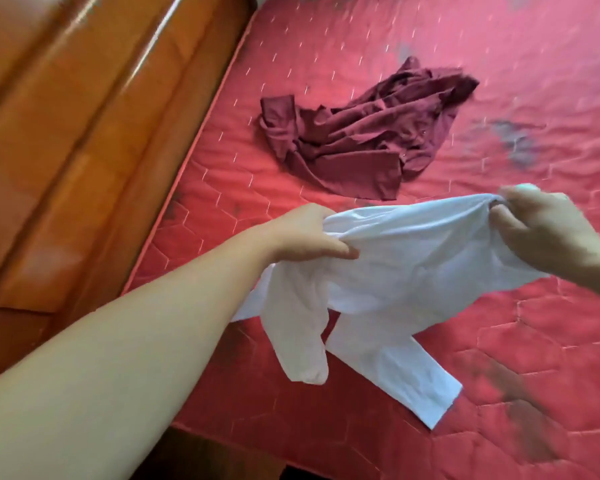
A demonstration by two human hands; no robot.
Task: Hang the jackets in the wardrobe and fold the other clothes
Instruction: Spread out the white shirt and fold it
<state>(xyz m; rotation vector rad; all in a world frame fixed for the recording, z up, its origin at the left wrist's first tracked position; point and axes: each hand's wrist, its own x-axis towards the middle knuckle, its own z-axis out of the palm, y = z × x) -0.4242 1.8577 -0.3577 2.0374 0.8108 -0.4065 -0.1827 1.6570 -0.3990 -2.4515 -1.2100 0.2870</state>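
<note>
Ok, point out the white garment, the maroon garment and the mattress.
white garment (395, 265), head view, middle of the cloth.
maroon garment (361, 133), head view, crumpled centre.
mattress (499, 341), head view, bare quilted surface.

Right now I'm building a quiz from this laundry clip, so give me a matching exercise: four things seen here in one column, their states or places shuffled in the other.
Things:
1. white garment
2. maroon garment
3. left hand
4. wooden bed frame

States:
A. lying crumpled on the red mattress
B. held up between both hands, sleeves hanging down
C. running along the mattress's left edge
D. gripping one end of the white cloth, opposite the right hand

Pairs: 1-B, 2-A, 3-D, 4-C
</note>
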